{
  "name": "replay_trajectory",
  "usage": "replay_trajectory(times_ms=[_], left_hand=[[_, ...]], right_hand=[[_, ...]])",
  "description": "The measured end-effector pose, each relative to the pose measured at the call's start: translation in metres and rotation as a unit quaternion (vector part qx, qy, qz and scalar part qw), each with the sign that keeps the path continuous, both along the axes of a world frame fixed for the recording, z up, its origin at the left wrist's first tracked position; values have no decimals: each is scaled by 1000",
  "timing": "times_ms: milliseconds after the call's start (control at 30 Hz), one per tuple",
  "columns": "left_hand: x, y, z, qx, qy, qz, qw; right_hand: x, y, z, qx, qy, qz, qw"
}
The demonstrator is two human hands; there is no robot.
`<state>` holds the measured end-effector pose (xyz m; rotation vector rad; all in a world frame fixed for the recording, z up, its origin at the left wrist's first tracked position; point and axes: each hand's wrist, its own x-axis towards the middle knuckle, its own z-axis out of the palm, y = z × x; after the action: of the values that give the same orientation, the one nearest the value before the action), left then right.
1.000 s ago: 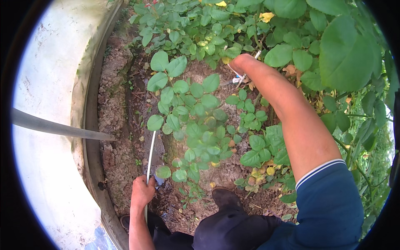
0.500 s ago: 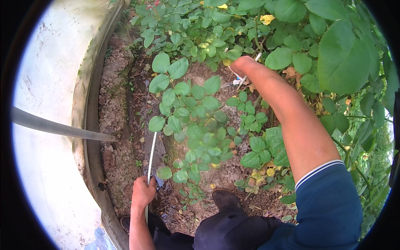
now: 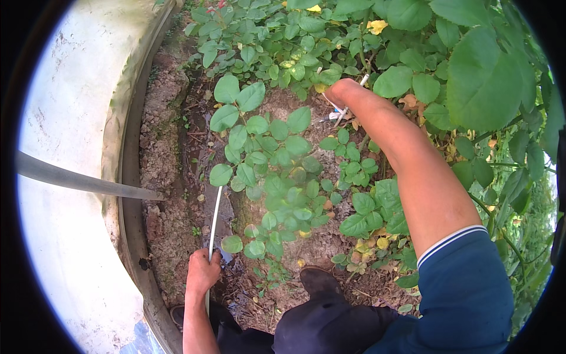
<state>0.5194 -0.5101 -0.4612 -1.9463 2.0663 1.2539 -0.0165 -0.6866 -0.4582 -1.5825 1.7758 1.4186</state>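
Note:
My left hand (image 3: 202, 270) grips a thin white tube (image 3: 213, 221) at lower left; its upper end disappears behind the leaves of a leafy shoot (image 3: 239, 141). My right hand (image 3: 343, 91) reaches to the base of the plants at upper middle, beside short white rods (image 3: 362, 79) and a small white-and-blue piece (image 3: 335, 115) with a thin metallic part on the soil. Its fingers are bent down out of view, so I cannot see what they hold. My boot (image 3: 318, 283) rests on the soil below the shoot.
A curved edging (image 3: 131, 230) and white sheeting (image 3: 71, 236) run along the left. A grey pole (image 3: 88, 183) slants from the sheeting to the soil (image 3: 159, 147). Dense bushes (image 3: 483, 82) fill the top and right, with large leaves close by.
The view and the shoot have shifted very slightly since a second ago. Both my hands stay in about the same places and poses.

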Motion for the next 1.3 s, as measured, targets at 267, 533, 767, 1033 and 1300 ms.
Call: replay_trajectory(times_ms=[267, 533, 767, 1033, 1300], left_hand=[[-2, -1, 3, 11, -2, 0, 1000], [0, 0, 0, 13, 7, 9, 1000], [4, -2, -3, 21, 20, 22, 999], [3, -4, 2, 16, 28, 24, 999], [7, -4, -7, 36, 46, 37, 998]], right_hand=[[9, 1, 9, 2, 2, -6, 1000], [8, 3, 9, -4, 2, 0, 1000], [-18, -2, -13, -73, 19, -18, 997], [-6, -2, 8, -118, 17, -111, 987], [5, 6, 12, -118, 2, -129, 985]])
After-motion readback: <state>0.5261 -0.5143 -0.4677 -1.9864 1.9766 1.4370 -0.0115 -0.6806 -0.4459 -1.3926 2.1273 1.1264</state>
